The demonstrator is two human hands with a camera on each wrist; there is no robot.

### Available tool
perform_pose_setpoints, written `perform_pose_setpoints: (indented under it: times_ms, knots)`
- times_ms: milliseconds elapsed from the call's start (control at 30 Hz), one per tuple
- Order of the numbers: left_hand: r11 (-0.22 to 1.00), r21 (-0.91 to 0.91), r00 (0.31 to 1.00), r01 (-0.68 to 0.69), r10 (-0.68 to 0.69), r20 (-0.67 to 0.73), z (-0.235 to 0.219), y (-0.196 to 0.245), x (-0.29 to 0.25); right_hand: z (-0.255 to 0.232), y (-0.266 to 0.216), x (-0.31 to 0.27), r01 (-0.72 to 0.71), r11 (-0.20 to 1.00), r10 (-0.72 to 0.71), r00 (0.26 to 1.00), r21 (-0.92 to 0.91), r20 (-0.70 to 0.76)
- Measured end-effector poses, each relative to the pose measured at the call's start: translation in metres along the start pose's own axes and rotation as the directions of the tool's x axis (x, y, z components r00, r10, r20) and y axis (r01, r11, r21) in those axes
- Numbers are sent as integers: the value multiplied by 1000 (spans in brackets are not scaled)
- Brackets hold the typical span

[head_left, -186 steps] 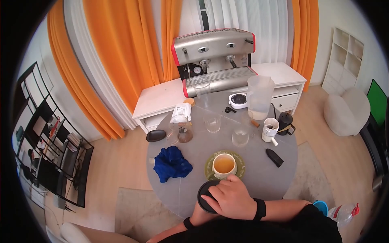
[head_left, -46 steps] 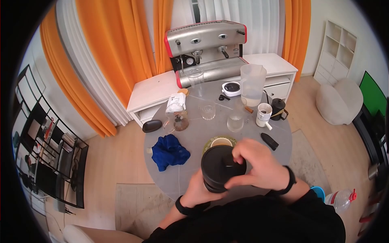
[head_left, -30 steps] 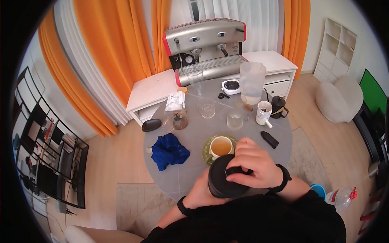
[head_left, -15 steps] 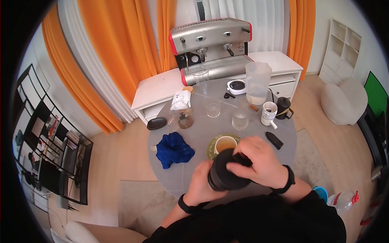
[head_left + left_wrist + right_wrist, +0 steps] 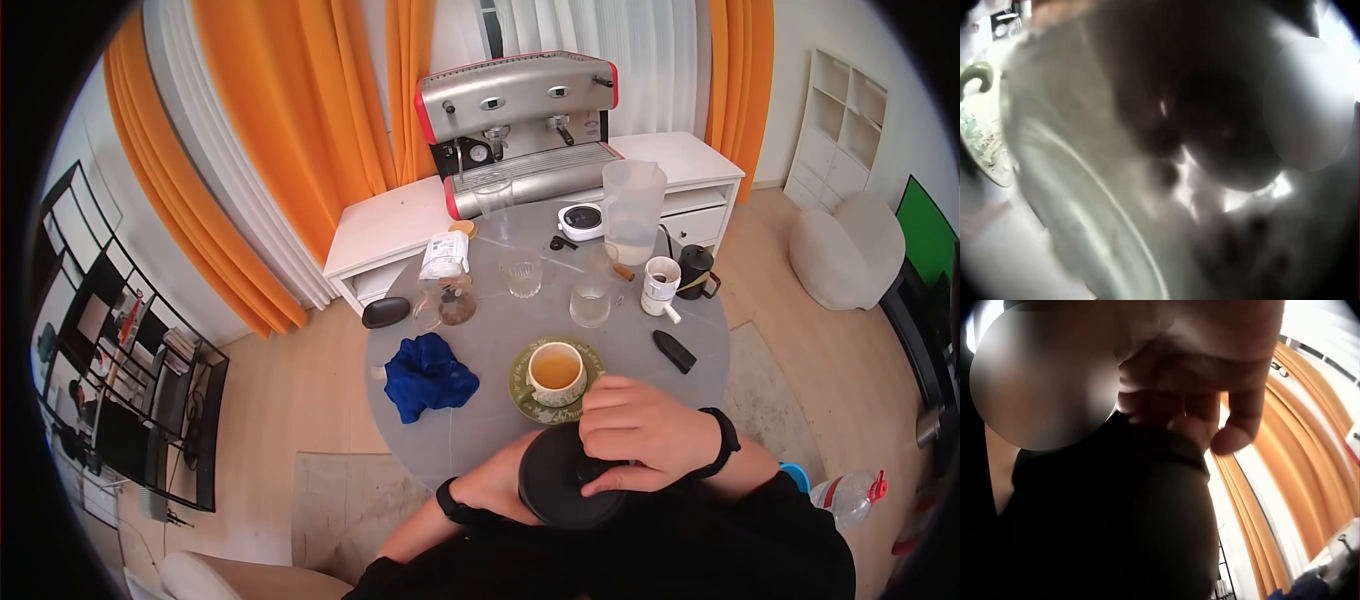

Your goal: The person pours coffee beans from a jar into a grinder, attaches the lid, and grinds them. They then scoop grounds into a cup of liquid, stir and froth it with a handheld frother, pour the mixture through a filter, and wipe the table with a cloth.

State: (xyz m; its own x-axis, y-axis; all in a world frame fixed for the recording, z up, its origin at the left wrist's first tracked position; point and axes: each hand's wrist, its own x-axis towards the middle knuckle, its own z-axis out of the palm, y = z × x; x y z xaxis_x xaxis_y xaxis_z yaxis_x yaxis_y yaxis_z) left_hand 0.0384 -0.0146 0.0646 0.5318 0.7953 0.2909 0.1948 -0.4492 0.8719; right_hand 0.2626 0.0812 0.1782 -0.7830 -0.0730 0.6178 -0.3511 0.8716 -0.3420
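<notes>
Near the body in the head view is a black lidded canister (image 5: 552, 485) with a round top and a dark knob. My right hand (image 5: 645, 430) grips that knob from above, fingers curled over it and thumb at the near side. The left hand (image 5: 502, 482) holds the canister from the left and below; most of its fingers are hidden. In the right wrist view the canister's dark side (image 5: 1166, 512) fills the lower part. Just beyond the hands, a cup (image 5: 556, 372) of amber liquid stands on a green patterned saucer (image 5: 530, 402). The left wrist view is blurred by a close glassy surface (image 5: 1085, 206).
On the grey table (image 5: 470, 430) lie a blue cloth (image 5: 430, 378) and a black elongated object (image 5: 674, 352). Farther back stand drinking glasses (image 5: 590, 303), a clear jug (image 5: 633, 210), a white grinder-like device (image 5: 660, 287) and a black pot (image 5: 697, 270). An espresso machine (image 5: 520, 110) stands behind.
The canister, tilted in both hands half a second ago, is lower and closer to the body, with its top facing up. The cup is in fuller view. The right hand stays on the knob.
</notes>
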Motion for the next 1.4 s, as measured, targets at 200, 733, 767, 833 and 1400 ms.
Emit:
perform_pose_setpoints:
  times_ms: [200,733,767,833,1400]
  knots:
    - [904,348,832,250,-17,-554,13,-11,-5,25,-9,0,-417,867,302,875,-273,-378]
    - [969,-199,985,149,-163,-55,-11,-3,-7,-3,26,1,-133,952,147,989,277,-32]
    - [965,-224,987,139,-153,-44,-8,-6,-6,-4,28,-1,-175,931,175,984,321,30]
    - [961,-246,990,125,-138,-37,-6,-5,-2,2,29,-2,-163,913,179,984,373,-7]
    - [619,637,591,461,322,-740,17,3,20,45,19,13,-605,792,514,585,86,-627]
